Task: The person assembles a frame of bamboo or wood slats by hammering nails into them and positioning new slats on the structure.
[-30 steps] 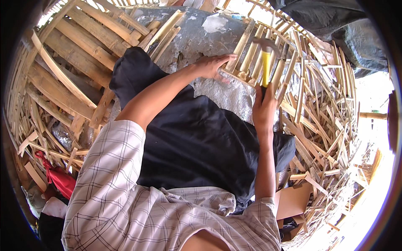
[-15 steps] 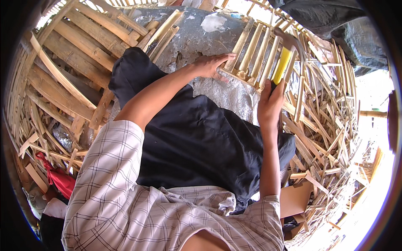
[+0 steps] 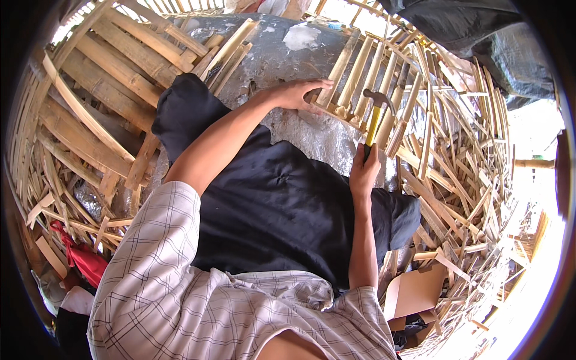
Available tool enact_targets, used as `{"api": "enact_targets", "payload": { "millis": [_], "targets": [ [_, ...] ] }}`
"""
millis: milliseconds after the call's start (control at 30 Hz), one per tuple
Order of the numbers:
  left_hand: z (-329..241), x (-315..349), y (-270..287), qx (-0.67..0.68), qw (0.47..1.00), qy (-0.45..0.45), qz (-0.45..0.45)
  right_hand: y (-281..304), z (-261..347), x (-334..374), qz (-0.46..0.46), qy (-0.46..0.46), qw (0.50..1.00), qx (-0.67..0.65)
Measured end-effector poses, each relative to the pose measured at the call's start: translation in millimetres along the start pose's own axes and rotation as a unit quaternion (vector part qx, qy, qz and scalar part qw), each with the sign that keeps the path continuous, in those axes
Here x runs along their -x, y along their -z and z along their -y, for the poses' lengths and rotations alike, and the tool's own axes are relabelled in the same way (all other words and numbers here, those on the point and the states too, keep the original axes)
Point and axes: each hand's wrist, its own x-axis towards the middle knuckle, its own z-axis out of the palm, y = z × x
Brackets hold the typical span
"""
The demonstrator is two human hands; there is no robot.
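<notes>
A claw hammer (image 3: 373, 125) with a yellow and black handle is gripped in my right hand (image 3: 363, 170). Its dark head overlaps the near edge of a slatted bamboo frame (image 3: 360, 75), though I cannot tell whether it touches. Several split-bamboo slats of the frame run away from me, side by side on a crosspiece. My left hand (image 3: 298, 95) curls round the frame's left end, thumb on the near side and fingers over the outer slat. The frame lies over a worn grey surface (image 3: 270, 60) beyond my knees, which dark cloth (image 3: 276, 204) covers.
Loose bamboo strips and offcuts (image 3: 462, 180) pile up on the right. Wide bamboo slats (image 3: 102, 78) lean at the far left, above a red cloth (image 3: 84, 255). A cardboard box (image 3: 414, 292) sits near my right elbow, and dark plastic sheeting (image 3: 462, 24) hangs at the upper right.
My right hand has brought the hammer leftward and nearer to me, its head dropping from the frame's far right to its near edge. The left hand stays at the frame's end, shifting slightly.
</notes>
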Motion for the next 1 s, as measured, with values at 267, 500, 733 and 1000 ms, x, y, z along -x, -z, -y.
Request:
{"api": "enact_targets", "payload": {
  "millis": [267,500,733,1000],
  "targets": [
    [3.2,-5.2,4.4,-0.016,0.999,-0.024,-0.038,-3.7,-3.1,-11.6,0.020,-0.055,0.998,-0.026],
    [-1.7,-9.2,2.5,-0.061,0.997,-0.026,-0.043,-4.9,-15.0,-10.6,-0.009,-0.019,1.000,-0.022],
    [0.3,-7.8,1.9,-0.034,0.998,-0.034,-0.044,-5.7,-8.8,-8.2,0.002,-0.036,0.999,-0.030],
    [-3.0,-11.0,-3.9,0.005,0.997,-0.058,-0.055,-9.5,-18.3,-4.3,-0.007,-0.056,0.995,-0.077]
  ]
}}
